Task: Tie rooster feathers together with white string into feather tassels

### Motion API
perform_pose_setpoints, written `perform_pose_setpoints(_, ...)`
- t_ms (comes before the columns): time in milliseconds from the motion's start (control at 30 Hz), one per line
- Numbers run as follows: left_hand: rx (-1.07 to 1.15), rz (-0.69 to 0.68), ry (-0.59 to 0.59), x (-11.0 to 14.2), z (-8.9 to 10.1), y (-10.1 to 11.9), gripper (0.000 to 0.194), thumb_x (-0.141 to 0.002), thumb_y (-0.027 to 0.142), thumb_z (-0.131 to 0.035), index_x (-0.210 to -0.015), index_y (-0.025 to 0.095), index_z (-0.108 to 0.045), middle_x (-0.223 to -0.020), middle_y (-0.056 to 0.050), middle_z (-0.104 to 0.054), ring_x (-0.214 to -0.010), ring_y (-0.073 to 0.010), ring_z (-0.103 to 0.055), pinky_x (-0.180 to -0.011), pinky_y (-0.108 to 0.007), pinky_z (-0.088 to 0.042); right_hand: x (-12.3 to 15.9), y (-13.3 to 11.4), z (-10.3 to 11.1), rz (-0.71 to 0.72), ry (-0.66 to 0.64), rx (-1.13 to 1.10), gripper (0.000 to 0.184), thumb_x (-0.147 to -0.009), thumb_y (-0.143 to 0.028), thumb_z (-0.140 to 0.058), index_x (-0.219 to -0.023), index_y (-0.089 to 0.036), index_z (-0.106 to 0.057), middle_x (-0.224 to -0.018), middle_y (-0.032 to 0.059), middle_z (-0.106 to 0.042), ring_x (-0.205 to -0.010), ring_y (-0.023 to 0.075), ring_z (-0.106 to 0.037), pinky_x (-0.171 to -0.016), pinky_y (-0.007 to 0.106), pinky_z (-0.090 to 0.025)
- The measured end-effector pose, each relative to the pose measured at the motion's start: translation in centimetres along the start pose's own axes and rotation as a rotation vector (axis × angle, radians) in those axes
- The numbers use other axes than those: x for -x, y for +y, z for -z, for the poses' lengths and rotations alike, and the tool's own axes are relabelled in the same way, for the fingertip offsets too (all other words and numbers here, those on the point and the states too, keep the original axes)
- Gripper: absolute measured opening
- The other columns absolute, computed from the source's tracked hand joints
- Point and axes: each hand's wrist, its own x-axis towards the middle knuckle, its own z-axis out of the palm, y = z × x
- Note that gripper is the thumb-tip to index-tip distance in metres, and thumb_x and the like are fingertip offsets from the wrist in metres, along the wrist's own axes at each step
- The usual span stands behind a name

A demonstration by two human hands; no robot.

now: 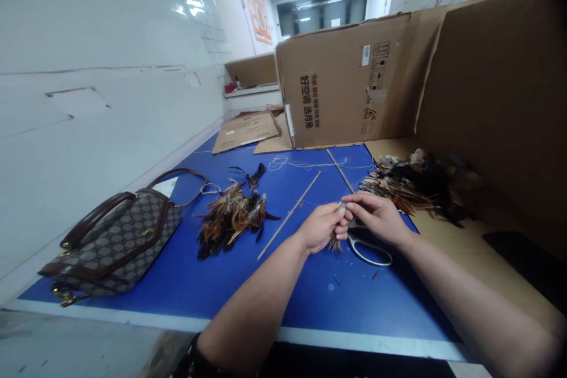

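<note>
My left hand (322, 227) is closed round a small bunch of feathers (334, 243), whose brown tips poke out below the fist. My right hand (374, 214) meets it fingertip to fingertip, pinching the top of the same bunch. Both hands hover just above the blue table (186, 283). A pair of scissors (370, 251) with white loop handles lies directly beneath them. A thin white thread (305, 163) lies looped on the table beyond.
A pile of brown and black feathers (233, 215) lies left of centre, a larger heap (414, 183) at right. Two thin wooden sticks (290, 214) cross the table. A patterned handbag (113, 242) sits at left. Cardboard boxes (349, 85) wall the back and right.
</note>
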Motion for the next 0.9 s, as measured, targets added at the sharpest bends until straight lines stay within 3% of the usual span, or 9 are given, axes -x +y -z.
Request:
perform_pose_setpoints(67,0.039,0.021,-0.034,0.3,-0.3,0.4,0.038,-0.085,0.047,-0.077,-0.089,0.014,-0.059,-0.073,0.002,-0.044,-0.054,-0.0056,-0.036,-0.053,-0.022,-0.031,0.0,0.3,0.2,-0.028,-0.011,-0.064,0.034,-0.096,-0.044,-0.066,-0.119,-0.022,-0.077,-0.108,0.008,-0.077,-0.098,0.0217,-0.072,-0.092,0.036,-0.056)
perform_pose_setpoints(167,0.032,0.065,-0.064,0.6,-0.4,0.7,0.037,-0.087,0.046,-0.075,-0.091,0.014,-0.059,-0.07,0.003,-0.042,-0.054,-0.0064,-0.037,-0.054,-0.022,-0.033,0.1,0.8,0.6,-0.08,-0.076,-0.158,0.036,-0.093,-0.047,-0.071,-0.116,-0.022,-0.08,-0.113,0.0086,-0.077,-0.103,0.0233,-0.072,-0.095,0.036,-0.056)
perform_pose_setpoints(367,-0.034,0.15,-0.134,0.8,0.1,0.8,0.032,-0.091,0.042,-0.072,-0.094,0.012,-0.06,-0.069,0.004,-0.041,-0.053,-0.0056,-0.034,-0.054,-0.023,-0.035,0.2,1.1,1.1,-0.146,-0.179,-0.307,0.036,-0.088,-0.046,-0.077,-0.113,-0.019,-0.08,-0.09,0.0055,-0.076,-0.083,0.0189,-0.07,-0.08,0.032,-0.056)
perform_pose_setpoints(567,-0.059,0.261,-0.202,1.5,0.0,1.6,0.034,-0.088,0.04,-0.076,-0.099,0.011,-0.064,-0.072,0.003,-0.04,-0.054,-0.0051,-0.033,-0.056,-0.023,-0.034,0.1,0.4,1.4,-0.087,-0.274,-0.296,0.028,-0.093,-0.044,-0.072,-0.095,-0.017,-0.08,-0.078,0.0041,-0.072,-0.077,0.0175,-0.066,-0.077,0.031,-0.054)
perform_pose_setpoints(733,-0.019,0.322,-0.238,1.8,-0.2,1.9,0.032,-0.086,0.038,-0.077,-0.094,0.011,-0.063,-0.072,0.004,-0.037,-0.055,-0.0054,-0.032,-0.057,-0.023,-0.034,0.2,0.2,0.9,-0.019,-0.158,-0.2,0.033,-0.089,-0.046,-0.076,-0.11,-0.021,-0.082,-0.094,0.0061,-0.074,-0.087,0.0192,-0.067,-0.081,0.032,-0.055)
perform_pose_setpoints(900,-0.015,0.306,-0.239,1.5,0.1,1.8,0.032,-0.086,0.039,-0.076,-0.092,0.012,-0.063,-0.071,0.004,-0.037,-0.054,-0.0059,-0.033,-0.057,-0.024,-0.037,0.1,0.3,0.7,0.1,-0.181,-0.187,0.028,-0.096,-0.043,-0.069,-0.112,-0.024,-0.083,-0.093,0.0073,-0.075,-0.088,0.0194,-0.068,-0.084,0.034,-0.055)
